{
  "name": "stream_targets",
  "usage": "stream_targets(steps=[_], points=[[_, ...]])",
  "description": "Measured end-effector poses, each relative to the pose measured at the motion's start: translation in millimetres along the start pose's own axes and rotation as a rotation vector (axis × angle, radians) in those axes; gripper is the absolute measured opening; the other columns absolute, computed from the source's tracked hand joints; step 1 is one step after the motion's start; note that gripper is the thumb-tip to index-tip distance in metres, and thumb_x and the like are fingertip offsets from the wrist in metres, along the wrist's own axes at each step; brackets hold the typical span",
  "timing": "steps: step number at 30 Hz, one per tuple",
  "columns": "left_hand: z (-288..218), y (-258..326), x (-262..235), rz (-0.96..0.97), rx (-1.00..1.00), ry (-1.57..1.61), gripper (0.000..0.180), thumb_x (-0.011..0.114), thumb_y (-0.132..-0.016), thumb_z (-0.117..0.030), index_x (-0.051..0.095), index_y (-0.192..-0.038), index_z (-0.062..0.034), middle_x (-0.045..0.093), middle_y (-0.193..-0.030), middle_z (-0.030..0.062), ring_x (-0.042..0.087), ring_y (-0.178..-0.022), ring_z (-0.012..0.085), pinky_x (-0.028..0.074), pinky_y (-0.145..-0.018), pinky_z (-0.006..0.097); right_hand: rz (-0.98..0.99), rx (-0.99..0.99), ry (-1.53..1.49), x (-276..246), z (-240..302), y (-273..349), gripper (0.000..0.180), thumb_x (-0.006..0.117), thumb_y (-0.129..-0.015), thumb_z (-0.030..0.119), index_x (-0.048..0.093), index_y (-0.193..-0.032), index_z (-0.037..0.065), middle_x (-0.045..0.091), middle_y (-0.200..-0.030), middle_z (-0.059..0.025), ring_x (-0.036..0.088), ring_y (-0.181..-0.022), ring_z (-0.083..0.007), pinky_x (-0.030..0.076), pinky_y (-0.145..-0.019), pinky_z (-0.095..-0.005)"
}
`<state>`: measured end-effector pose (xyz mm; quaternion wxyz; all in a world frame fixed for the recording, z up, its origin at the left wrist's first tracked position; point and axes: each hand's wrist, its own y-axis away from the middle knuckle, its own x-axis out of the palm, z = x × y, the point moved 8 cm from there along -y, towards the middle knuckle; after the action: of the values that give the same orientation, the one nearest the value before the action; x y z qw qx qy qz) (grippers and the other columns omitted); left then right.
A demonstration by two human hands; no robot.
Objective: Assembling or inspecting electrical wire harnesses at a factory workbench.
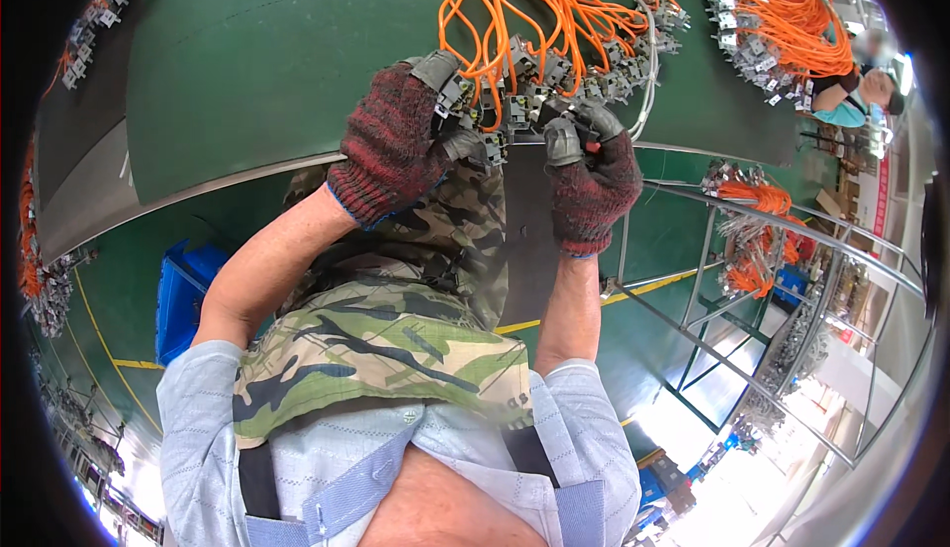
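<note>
My left hand [391, 141], in a dark red and black knit glove with grey tape round the fingertips, is closed on a metal cable connector [457, 99] at the table's near edge. My right hand [596, 191], gloved and taped the same way, pinches a small dark piece [554, 109] with a bit of red by the fingers. What that piece is I cannot make out. Between and beyond both hands lie several grey metal connectors [520, 111], fixed to a bundle of orange cables [554, 7]. A white cable [650, 62] curves round the bundle's right side.
The green tabletop [267, 62] has a pale front edge. Another orange cable bundle [782, 12] lies at the far right, where a person [859, 97] is nearby. A metal rack frame [752, 389] stands to my right, and a blue bin [183, 295] sits below on the left.
</note>
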<state>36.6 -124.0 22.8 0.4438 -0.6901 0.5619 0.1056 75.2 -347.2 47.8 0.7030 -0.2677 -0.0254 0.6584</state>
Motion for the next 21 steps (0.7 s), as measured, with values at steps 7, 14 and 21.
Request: stream_targets(steps=[7, 14, 21], points=[[0, 0, 0, -0.034, 0.024, 0.022, 0.078, 0.088, -0.081, -0.026, 0.048, -0.144, -0.0015, 0.06, -0.128, 0.0264, 0.062, -0.113, 0.0451, 0.053, -0.095, 0.052, 0.0, 0.052, -0.163, 6, -17, 15, 0.034, 0.084, -0.088, 0.002, 0.072, -0.12, 0.001, 0.076, -0.113, -0.009, 0.071, -0.102, -0.0155, 0.058, -0.092, -0.0325], [-1, 1, 1, -0.023, 0.015, 0.018, 0.078, 0.088, -0.082, -0.027, 0.047, -0.145, -0.0008, 0.06, -0.128, 0.0267, 0.062, -0.113, 0.0452, 0.053, -0.096, 0.052, 0.031, 0.04, -0.133, 12, -10, 15, 0.036, 0.087, -0.081, -0.001, 0.075, -0.115, 0.001, 0.077, -0.112, -0.0103, 0.072, -0.1, -0.0174, 0.059, -0.091, -0.0345], [5, 4, 3, -0.039, -0.026, 0.018, 0.08, 0.086, -0.081, -0.033, 0.048, -0.146, -0.0047, 0.06, -0.132, 0.0219, 0.06, -0.117, 0.0437, 0.054, -0.094, 0.052, 0.022, 0.019, -0.148, 16, -21, 22, 0.04, 0.087, -0.081, -0.004, 0.074, -0.118, 0.003, 0.075, -0.117, -0.0101, 0.071, -0.106, -0.0185, 0.058, -0.094, -0.037]])
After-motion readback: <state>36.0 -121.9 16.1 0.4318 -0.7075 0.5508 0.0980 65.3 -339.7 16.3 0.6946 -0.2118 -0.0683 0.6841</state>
